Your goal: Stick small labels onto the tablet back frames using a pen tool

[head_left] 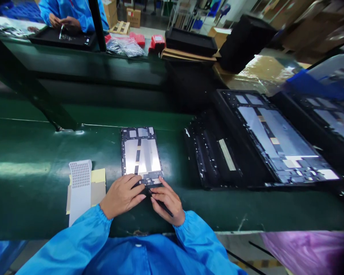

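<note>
An open tablet housing [141, 152] lies flat on the green bench in front of me, its silvery back panel and a dark ribbon strip showing. My left hand [124, 194] grips its lower left edge, fingers on top and the thumb near the bottom rim. Between the fingers of my right hand [169, 202] is a slim black tool [164, 206], shaped like tweezers; its tip reaches the tablet's lower edge and is partly hidden. One right fingertip touches the tablet's lower right corner. What the tip touches is too small to make out.
Left of the tablet, a white label sheet [80, 194] lies over yellow and grey backing [99, 191]. At right, a black tray [195, 168] bears a larger-looking tablet housing [278, 133] and a pale strip [227, 154]. A dark post [37, 88] stands at left. Across the bench, a co-worker's hands [65, 23] work over another tray.
</note>
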Tool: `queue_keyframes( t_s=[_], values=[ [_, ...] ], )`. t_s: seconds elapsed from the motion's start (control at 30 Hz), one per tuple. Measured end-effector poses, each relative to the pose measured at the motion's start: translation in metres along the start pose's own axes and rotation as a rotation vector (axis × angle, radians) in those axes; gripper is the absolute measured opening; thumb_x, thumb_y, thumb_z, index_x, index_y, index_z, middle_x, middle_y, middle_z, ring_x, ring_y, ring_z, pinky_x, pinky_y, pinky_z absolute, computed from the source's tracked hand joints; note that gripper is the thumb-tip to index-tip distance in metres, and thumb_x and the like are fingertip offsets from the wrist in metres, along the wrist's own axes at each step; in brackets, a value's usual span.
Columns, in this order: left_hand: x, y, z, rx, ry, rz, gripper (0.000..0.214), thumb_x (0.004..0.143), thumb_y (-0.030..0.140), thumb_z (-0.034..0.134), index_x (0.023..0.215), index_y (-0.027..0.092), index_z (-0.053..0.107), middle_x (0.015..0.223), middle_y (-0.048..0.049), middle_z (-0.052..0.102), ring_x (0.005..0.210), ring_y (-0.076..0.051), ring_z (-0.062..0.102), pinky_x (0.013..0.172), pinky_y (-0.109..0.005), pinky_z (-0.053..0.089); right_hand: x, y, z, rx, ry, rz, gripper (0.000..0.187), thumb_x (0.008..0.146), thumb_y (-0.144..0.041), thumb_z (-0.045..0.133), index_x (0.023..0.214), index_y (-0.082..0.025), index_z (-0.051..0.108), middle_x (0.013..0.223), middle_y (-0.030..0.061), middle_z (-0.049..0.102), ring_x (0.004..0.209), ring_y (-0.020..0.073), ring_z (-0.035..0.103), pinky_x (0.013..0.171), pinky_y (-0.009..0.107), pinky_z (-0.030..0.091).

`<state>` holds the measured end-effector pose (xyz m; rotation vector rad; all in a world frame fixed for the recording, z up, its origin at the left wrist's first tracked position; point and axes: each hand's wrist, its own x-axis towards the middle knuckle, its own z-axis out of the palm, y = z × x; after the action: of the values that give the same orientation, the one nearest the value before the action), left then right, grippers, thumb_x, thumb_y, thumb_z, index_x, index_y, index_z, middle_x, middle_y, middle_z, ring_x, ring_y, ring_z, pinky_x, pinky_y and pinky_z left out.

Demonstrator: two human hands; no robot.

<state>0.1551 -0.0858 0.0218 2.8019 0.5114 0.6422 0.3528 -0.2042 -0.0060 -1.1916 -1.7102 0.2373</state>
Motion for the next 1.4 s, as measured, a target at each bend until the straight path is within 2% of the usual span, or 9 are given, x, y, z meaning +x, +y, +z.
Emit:
queue_keyframes(
  t_s=[0.17,0.33,0.43,0.6,0.8,0.9,1.07,1.17,1.4],
  values=[
    [-0.003,0.001,0.004,-0.003,0.005,-0.016,0.030,0.100,0.039,0.047,0.108,0.021,0.071,0.117,-0.0102,0.070,0.105,-0.025,0.064,0.089,-0.041,0.055,-0.004,0.003,0.001,0.005,0.094,0.020,0.035,0.082,-0.002,0.066,0.109,-0.024,0.065,0.096,0.0060,0.078,0.082,0.0205,0.077,0.107,0.062,0.052],
    [-0.007,-0.001,0.005,-0.038,0.030,-0.018,0.029,0.099,0.036,0.049,0.110,0.021,0.071,0.118,-0.0108,0.071,0.107,-0.025,0.066,0.092,-0.041,0.057,0.001,0.001,0.000,-0.004,0.035,-0.026,0.036,0.082,-0.001,0.066,0.110,-0.023,0.064,0.095,0.0067,0.078,0.083,0.0201,0.077,0.108,0.062,0.050],
    [-0.011,-0.002,0.004,-0.092,0.034,-0.034,0.031,0.100,0.036,0.048,0.116,0.022,0.070,0.123,-0.0104,0.070,0.114,-0.025,0.065,0.098,-0.041,0.056,0.003,-0.001,-0.001,-0.005,0.042,-0.024,0.037,0.082,0.000,0.065,0.111,-0.023,0.064,0.095,0.0071,0.078,0.083,0.0200,0.077,0.108,0.062,0.050],
    [-0.018,-0.004,0.006,-0.135,0.047,-0.056,0.033,0.101,0.037,0.047,0.119,0.019,0.067,0.127,-0.0118,0.069,0.120,-0.025,0.064,0.103,-0.042,0.054,0.002,-0.001,0.001,0.039,0.067,0.039,0.033,0.081,-0.002,0.066,0.106,-0.024,0.065,0.094,0.0056,0.078,0.081,0.0202,0.077,0.107,0.060,0.051],
    [-0.017,-0.004,0.008,-0.131,0.077,-0.049,0.030,0.100,0.034,0.047,0.117,0.019,0.067,0.125,-0.0114,0.070,0.117,-0.024,0.066,0.102,-0.041,0.055,0.012,-0.004,-0.003,0.157,0.129,0.183,0.023,0.087,-0.006,0.065,0.102,-0.024,0.065,0.094,0.0071,0.077,0.088,0.0208,0.076,0.102,0.051,0.058],
    [-0.015,-0.003,0.006,-0.124,0.090,-0.045,0.030,0.101,0.034,0.048,0.115,0.018,0.067,0.124,-0.0115,0.071,0.116,-0.024,0.066,0.101,-0.041,0.056,0.023,-0.001,-0.016,0.260,0.051,0.320,0.018,0.089,-0.013,0.068,0.103,-0.024,0.063,0.097,0.0066,0.079,0.094,0.0210,0.077,0.103,0.047,0.057],
    [-0.013,-0.001,0.006,-0.119,0.117,-0.040,0.028,0.100,0.031,0.048,0.116,0.016,0.067,0.120,-0.0111,0.072,0.113,-0.024,0.067,0.099,-0.039,0.056,0.050,0.013,-0.036,0.409,-0.238,0.568,0.012,0.092,-0.026,0.068,0.099,-0.022,0.060,0.096,0.0063,0.079,0.091,0.0205,0.077,0.085,0.036,0.062],
    [-0.013,0.000,0.007,-0.126,0.111,-0.054,0.028,0.101,0.032,0.047,0.115,0.017,0.067,0.121,-0.0106,0.072,0.113,-0.023,0.067,0.099,-0.039,0.056,0.060,0.021,-0.039,0.421,-0.312,0.593,0.015,0.092,-0.031,0.068,0.098,-0.021,0.059,0.097,0.0063,0.078,0.091,0.0199,0.075,0.084,0.036,0.060],
    [-0.014,0.000,0.007,-0.138,0.110,-0.055,0.029,0.102,0.032,0.046,0.113,0.016,0.067,0.121,-0.0109,0.072,0.113,-0.022,0.066,0.099,-0.039,0.056,0.067,0.025,-0.039,0.335,-0.380,0.588,0.016,0.090,-0.033,0.068,0.094,-0.021,0.058,0.093,0.0059,0.075,0.085,0.0185,0.071,0.078,0.032,0.056]
  ],
)
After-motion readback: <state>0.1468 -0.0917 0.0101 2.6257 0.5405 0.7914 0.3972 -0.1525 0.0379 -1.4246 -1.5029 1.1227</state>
